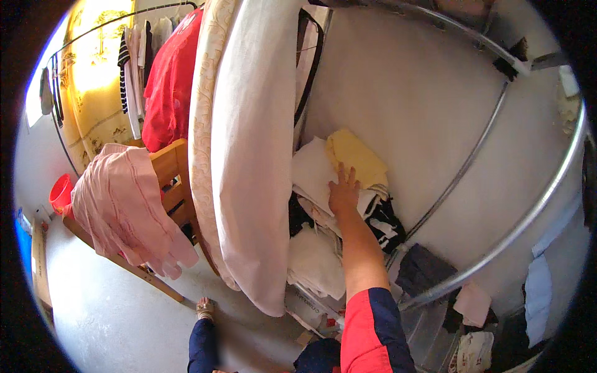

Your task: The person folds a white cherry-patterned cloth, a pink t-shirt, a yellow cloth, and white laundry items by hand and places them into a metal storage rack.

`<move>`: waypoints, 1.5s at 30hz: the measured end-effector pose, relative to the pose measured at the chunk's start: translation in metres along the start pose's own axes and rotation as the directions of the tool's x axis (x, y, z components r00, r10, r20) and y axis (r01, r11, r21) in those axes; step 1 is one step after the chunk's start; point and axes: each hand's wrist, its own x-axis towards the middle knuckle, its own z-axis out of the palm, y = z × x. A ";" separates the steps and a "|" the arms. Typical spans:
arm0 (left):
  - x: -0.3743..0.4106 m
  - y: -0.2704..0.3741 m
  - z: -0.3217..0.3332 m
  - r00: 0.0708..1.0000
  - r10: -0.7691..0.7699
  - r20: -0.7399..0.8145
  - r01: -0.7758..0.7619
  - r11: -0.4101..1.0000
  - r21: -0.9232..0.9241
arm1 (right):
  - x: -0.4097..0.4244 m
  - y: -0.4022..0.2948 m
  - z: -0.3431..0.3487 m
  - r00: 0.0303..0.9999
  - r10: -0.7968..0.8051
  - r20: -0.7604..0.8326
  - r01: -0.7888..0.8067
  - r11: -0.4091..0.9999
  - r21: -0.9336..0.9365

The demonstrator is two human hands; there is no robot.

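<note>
My right hand (345, 191) rests, fingers spread, on a stack of folded cloths. Under its palm and thumb is a white folded cloth (310, 170). The fingertips reach a yellow folded cloth (357, 154) at the top of the stack. Black and white fabric (386, 226) shows to the right, below the yellow cloth. Lower in the stack, nearer to me, lies a bulky off-white cloth (315, 261). A red and navy sleeve covers my upper arm. My left hand is out of view.
A tall white fabric-covered slab (254, 154) stands left of the stack. Curved metal tubing (536, 210) runs along the right. Pink cloth (126, 200) drapes over a wooden frame (170, 163). Clothes hang at the upper left. A dark folded cloth (424, 265) lies lower right.
</note>
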 end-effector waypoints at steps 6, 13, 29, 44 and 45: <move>0.023 0.003 -0.013 0.998 -0.032 0.058 0.032 0.999 -0.003 | 0.044 0.027 0.064 0.974 0.196 -0.113 -0.214 0.962 -0.172; 0.026 -0.001 -0.024 0.995 -0.060 0.082 0.061 0.998 -0.015 | 0.053 0.045 0.062 0.981 0.179 -0.081 -0.185 0.981 -0.067; -0.074 -0.020 0.039 0.994 -0.016 0.110 0.090 0.696 -0.712 | -0.045 -0.010 -0.200 0.885 0.185 -0.428 0.019 0.903 0.430; -0.039 0.163 -0.122 0.718 0.689 0.096 0.615 -0.565 -0.550 | -0.342 -0.007 -0.310 0.905 -0.409 0.115 0.180 0.615 0.768; -0.057 0.176 -0.133 0.713 0.673 0.198 0.663 -0.552 -0.506 | -0.360 -0.001 -0.305 0.894 -0.422 0.152 0.135 0.576 0.806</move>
